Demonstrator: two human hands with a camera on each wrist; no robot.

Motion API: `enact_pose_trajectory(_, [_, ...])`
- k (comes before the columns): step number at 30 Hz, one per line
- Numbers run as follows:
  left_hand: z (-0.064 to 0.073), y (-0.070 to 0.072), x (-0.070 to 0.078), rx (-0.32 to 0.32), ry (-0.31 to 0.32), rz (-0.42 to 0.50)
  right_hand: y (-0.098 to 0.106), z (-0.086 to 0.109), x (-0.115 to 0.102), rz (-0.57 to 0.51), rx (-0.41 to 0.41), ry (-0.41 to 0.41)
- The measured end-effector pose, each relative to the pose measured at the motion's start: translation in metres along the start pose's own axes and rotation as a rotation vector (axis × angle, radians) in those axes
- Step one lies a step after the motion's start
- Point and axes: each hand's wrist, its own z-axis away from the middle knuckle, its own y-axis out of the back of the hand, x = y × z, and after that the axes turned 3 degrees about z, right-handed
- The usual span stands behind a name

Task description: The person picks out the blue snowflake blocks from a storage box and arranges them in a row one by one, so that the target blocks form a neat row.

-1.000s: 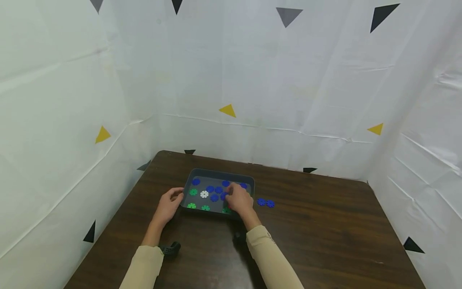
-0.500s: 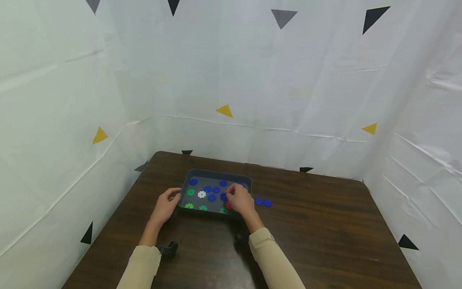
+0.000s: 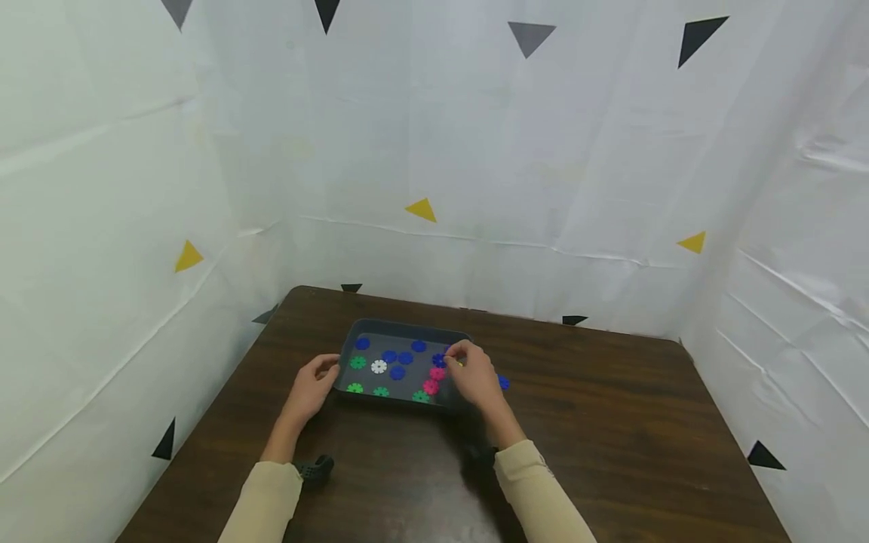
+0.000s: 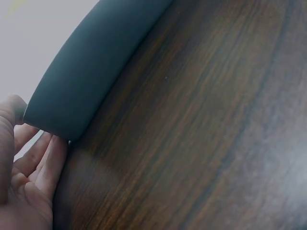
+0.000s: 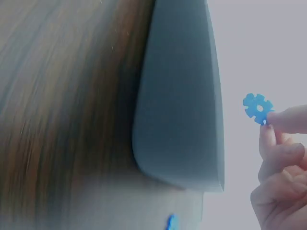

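My right hand [image 3: 477, 375] pinches a blue notched disc [image 5: 258, 108] between thumb and fingertips, raised over the right side of a grey tray [image 3: 407, 327]. In the head view this blue disc [image 3: 439, 361] shows just left of the fingertips. At the tray's left end, my left hand [image 3: 314, 386] holds the edge. The left wrist view has the left thumb on the rim and its fingers against the outer wall [image 4: 91, 72]. Inside lie several blue discs [image 3: 405, 357], several green discs [image 3: 357, 363], a white disc [image 3: 379, 366] and pink-red discs [image 3: 431, 387]. The right hand covers part of the tray.
A loose blue disc [image 3: 504, 382] lies on the dark wooden table [image 3: 597, 422], to the right of the tray and partly behind the right hand. White sheeting [image 3: 489, 151] with coloured triangles hangs around the table's back and sides.
My right hand has lifted and drawn to the right with a blue disc, uncovering the pink-red discs. My left hand keeps its place at the tray's edge.
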Motion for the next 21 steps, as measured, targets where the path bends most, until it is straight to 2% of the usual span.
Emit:
enact_pose_trajectory(4, [-0.001, 0.002, 0.0, -0.002, -0.003, 0.003, 0.016, 0.004, 0.009, -0.076, 0.019, 0.002])
enact_pose_trajectory(10, [-0.002, 0.008, 0.001, -0.002, -0.006, 0.008, 0.036, 0.007, 0.024, -0.117, 0.055, -0.021])
enact_pose_trajectory(16, [-0.005, 0.013, 0.002, -0.028, 0.061, 0.046, 0.051, 0.01, 0.04, -0.148, 0.064, -0.03])
enact_pose_trajectory(21, [-0.003, 0.016, 0.006, -0.049, 0.111, 0.056, 0.06, 0.011, 0.057, -0.189, 0.066, -0.085])
